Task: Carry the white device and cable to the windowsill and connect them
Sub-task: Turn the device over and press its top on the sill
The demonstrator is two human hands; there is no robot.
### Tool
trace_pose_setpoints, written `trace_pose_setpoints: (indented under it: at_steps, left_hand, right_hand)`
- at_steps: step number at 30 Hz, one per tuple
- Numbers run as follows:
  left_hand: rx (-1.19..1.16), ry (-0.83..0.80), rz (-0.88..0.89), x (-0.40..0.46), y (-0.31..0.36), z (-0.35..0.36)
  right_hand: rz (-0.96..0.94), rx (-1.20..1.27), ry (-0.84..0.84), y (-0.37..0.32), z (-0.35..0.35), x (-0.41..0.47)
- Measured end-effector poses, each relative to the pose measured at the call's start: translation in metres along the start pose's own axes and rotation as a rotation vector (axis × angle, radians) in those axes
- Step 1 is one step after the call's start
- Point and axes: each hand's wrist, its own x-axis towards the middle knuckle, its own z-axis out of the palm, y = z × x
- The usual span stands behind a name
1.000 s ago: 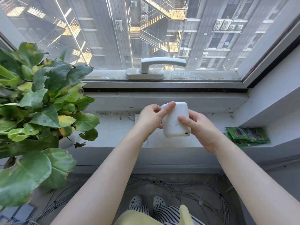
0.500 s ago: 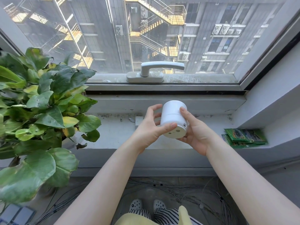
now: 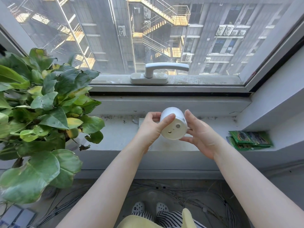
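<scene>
Windowsill: a pale grey, dusty stone windowsill (image 3: 115,137) runs under a closed window; grime lines its back edge.
Window: a grey metal lever handle (image 3: 166,67) sits on the lower frame, and high-rise buildings with yellow stairways show through the glass.
Plant: a large green-leaved potted plant (image 3: 42,116) fills the left end of the windowsill and hangs over its front edge.
Packets: flat green foil packets (image 3: 249,139) lie stacked at the right end of the windowsill, well apart from the hands.
Floor: thin grey wires (image 3: 189,193) are strewn on the floor below the windowsill, near white perforated clogs (image 3: 149,208).
Device: the white cylindrical plastic device (image 3: 173,123) is held in the air just above the middle of the windowsill, tilted so its flat round base with two small holes faces the camera.
Cable: a small white plug end (image 3: 135,121) lies on the windowsill just left of the hands; the rest is hidden.
Left hand: the left hand (image 3: 150,127) wraps the device's left side, thumb pressed across the rim of the base.
Right hand: the right hand (image 3: 199,134) cups the right side, fingers (image 3: 189,115) spread along the wall.
Change: half a second ago the device's base pointed more downward; it has since been tipped further towards the camera, and the left thumb has moved up onto the base edge.
</scene>
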Motion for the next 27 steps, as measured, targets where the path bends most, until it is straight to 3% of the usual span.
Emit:
trace_pose_setpoints:
  at_steps: [3,10,19,27]
  left_hand:
    - [-0.026,0.000,-0.033,0.005,0.001,-0.001]
    - [-0.008,-0.049,-0.098,0.009,0.005,-0.001]
    - [0.002,-0.101,-0.043,0.004,0.006,-0.007]
    - [0.154,-0.286,-0.052,0.005,0.019,-0.012]
  right_hand:
    - [-0.057,-0.107,-0.084,0.000,-0.006,-0.002]
    - [-0.056,-0.123,-0.062,0.002,-0.010,-0.001]
    - [0.061,0.154,0.004,0.012,-0.006,0.002]
    - [-0.021,-0.136,-0.070,-0.015,-0.024,0.005]
